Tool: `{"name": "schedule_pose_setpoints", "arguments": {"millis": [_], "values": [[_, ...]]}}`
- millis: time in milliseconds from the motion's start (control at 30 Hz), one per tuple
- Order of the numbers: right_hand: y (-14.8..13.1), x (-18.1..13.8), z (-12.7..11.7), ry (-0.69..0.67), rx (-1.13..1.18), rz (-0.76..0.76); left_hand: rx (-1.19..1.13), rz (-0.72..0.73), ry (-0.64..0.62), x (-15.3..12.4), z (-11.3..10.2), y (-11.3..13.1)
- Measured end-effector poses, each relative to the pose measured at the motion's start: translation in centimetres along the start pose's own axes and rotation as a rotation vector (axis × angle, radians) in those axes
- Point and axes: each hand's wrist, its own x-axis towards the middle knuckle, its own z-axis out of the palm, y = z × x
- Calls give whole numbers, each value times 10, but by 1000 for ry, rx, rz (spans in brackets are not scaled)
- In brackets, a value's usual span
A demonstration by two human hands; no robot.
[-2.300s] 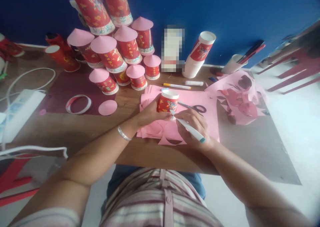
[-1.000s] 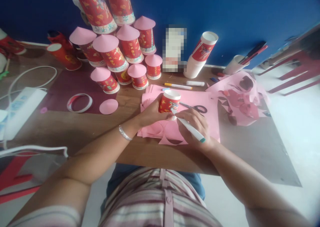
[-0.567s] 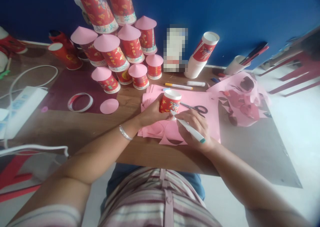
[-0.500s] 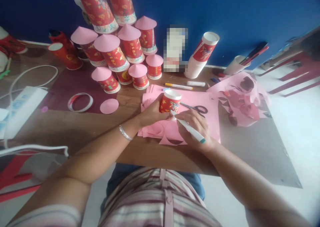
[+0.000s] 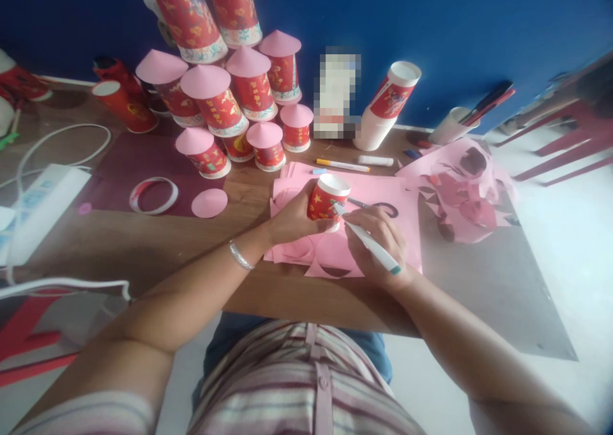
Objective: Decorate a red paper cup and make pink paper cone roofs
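Head view: a pen at the red cup, where a slip would smudge.
The left hand grips the cup over the pink paper; the right hand's fingers pinch the pen, its tip at the cup's near side, contact unclear. Should the cup turn in that grip, the pen could skid.

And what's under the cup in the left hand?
Pink paper shows around the cup; what lies directly beneath is hidden by the cup and the left hand.

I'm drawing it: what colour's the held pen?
The pen is white with a green end, clearest in head view.
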Motion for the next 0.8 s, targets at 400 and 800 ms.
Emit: {"name": "schedule_pose_setpoints", "arguments": {"millis": [400, 800], "values": [[-3, 5, 1, -27, 37, -41, 30, 18, 18, 1, -1, 1], [-5, 6, 1, -59, 61, -61, 52, 67, 20, 2, 0, 1]]}}
